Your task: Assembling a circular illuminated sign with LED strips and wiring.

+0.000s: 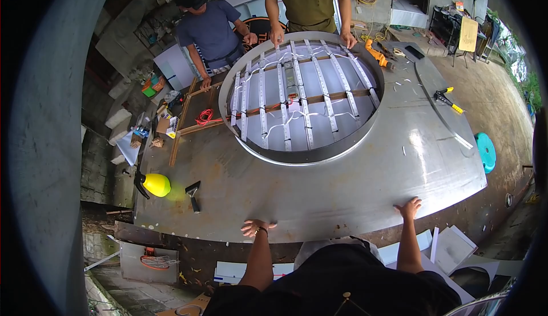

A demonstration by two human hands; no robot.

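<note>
My left hand rests open on the near edge of a large grey metal-topped table, fingers spread, with a dark band at the wrist. Farther right, my right hand lies open on the same edge. Neither hand holds anything. Beyond them, toward the table's far side, stands a round metal-rimmed light box with a white inside. LED strips run across it in rows, joined by white wires and lying over wooden slats. A squeegee lies left of my left hand.
A yellow spray bottle lies at the left. An orange power tool, scissors, a phone and a yellow-black clamp lie at the right. Two people stand at the far side, one touching the rim. A teal stool stands beyond the right edge.
</note>
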